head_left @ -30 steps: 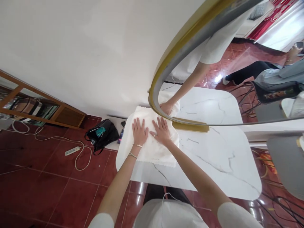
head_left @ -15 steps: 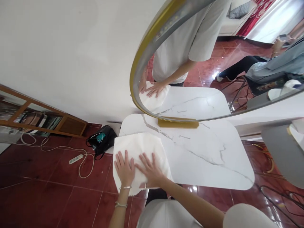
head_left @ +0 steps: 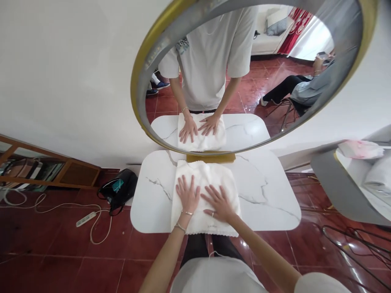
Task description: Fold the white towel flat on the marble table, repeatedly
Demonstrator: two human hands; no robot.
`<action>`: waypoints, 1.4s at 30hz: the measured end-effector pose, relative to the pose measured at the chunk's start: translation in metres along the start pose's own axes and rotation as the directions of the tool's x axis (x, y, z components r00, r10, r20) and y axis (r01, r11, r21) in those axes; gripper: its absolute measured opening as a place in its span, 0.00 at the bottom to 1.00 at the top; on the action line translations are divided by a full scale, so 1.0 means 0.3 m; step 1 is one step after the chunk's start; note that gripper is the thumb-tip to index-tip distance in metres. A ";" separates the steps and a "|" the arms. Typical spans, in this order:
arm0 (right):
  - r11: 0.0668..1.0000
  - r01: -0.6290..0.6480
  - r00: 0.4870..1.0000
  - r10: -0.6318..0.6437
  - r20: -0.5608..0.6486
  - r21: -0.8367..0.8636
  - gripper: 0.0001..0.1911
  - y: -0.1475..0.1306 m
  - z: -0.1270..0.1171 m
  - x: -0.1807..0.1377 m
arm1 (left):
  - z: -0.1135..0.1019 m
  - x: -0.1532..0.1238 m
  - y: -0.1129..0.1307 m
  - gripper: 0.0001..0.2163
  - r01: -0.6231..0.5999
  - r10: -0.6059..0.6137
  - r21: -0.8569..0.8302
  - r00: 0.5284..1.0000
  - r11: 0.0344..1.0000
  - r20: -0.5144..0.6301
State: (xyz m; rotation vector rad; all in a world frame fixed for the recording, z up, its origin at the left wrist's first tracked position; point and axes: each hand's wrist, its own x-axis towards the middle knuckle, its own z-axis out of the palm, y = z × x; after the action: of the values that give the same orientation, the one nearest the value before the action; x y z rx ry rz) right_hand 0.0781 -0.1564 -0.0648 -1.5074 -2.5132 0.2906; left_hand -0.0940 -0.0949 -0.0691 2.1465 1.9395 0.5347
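A white towel [head_left: 203, 219] lies spread over the middle of a white marble-patterned tabletop [head_left: 269, 207], its near edge hanging slightly at the table's front. My left hand [head_left: 187, 194] rests flat on the towel's left half, fingers spread, with bracelets at the wrist. On the right half, my right hand [head_left: 220, 204] also presses flat with fingers apart and a ring showing. Neither hand grips the cloth. Small lettering near the towel's front edge is too small to read.
A gold-rimmed round mirror [head_left: 139, 81] stands behind on a gold base [head_left: 210, 157], reflecting me and a seated person. At left are a black bag [head_left: 124, 187], a power strip [head_left: 86, 219] and a wooden cabinet [head_left: 81, 171]. A grey-sided table [head_left: 331, 179] stands at right.
Both hands and the towel have slid from the table's left end to its middle. The tabletop's left end is now uncovered. The view has shifted to show more of the mirror.
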 end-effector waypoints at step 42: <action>0.692 -0.713 0.691 0.665 -0.283 -0.114 0.30 0.899 -0.183 -0.194 | 0.326 0.182 0.775 0.30 -0.277 0.267 0.001 0.926 0.961 0.266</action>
State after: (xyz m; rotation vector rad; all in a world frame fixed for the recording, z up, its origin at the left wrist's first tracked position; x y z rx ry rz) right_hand 0.3477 -0.0797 -0.0879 -2.3982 -1.7321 -0.0633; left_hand 0.1616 -0.0597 -0.0626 2.3876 1.5360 0.2368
